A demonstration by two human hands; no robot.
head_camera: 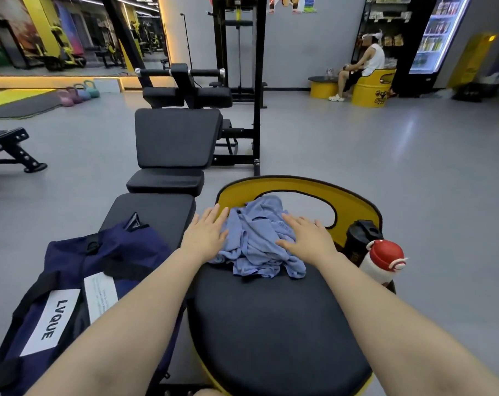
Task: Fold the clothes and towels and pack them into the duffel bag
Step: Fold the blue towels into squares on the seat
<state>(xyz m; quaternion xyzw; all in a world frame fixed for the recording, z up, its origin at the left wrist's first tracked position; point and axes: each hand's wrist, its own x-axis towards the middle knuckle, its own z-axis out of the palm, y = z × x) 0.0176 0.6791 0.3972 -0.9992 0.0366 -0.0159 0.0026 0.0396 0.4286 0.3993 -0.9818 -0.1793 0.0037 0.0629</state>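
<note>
A black padded round seat (271, 324) with a yellow backrest (354, 207) fills the near foreground, and a black gym bench (156, 212) runs away from it on the left. The navy duffel bag (79, 281) lies across the near end of that bench, to the left of the seat and beside the left forearm, so it is the left arm that sits closer to it.

On the far part of the seat, up against the backrest, lies a crumpled light blue garment (256, 241), bunched with no clear long axis; whether it is a shirt or a towel I cannot tell. It lies straight ahead of both arms and between them.

The left hand (206, 232) has its fingers straight and spread, resting at the garment's left edge. The right hand (305, 238) is likewise flat and spread, palm down on the garment's right side. Neither grips cloth.

At the seat's right edge stand a black shaker bottle (359, 238) and, just in front of it, a white bottle with a red lid (382, 262), near the right forearm.

The folding looks not yet begun: the garment likely needs spreading flat, with the bottles a possible snag on the right.
</note>
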